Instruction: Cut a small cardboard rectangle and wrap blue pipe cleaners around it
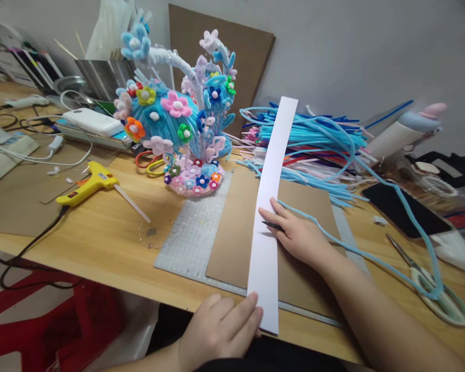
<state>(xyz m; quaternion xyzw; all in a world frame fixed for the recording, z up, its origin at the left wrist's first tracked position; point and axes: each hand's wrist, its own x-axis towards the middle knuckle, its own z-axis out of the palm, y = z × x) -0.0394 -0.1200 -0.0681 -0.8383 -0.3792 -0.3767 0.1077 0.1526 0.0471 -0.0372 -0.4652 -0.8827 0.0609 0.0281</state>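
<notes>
A long white paper or card strip [265,268] lies lengthwise across a brown cardboard sheet [234,227]. At the strip's near end, my left hand [222,325] is closed on its edge, thumb hidden. Farther up, my right hand [304,235] rests against the strip with two fingertips on its surface. A dark, pointed black pen [272,226] sticks out of that hand, its tip over the strip; the rest of it is hidden. A grey cutting mat [186,237] lies beneath the cardboard. One light blue pipe cleaner [401,199] loops around past my right forearm.
Behind the strip is a pile of pipe cleaners [313,135]. A flower-covered pipe-cleaner piece [166,116] stands back left, near a yellow glue gun [87,186]. On the right lie scissors [430,287] and a phone [406,209]. Cardboard [217,51] leans against the wall.
</notes>
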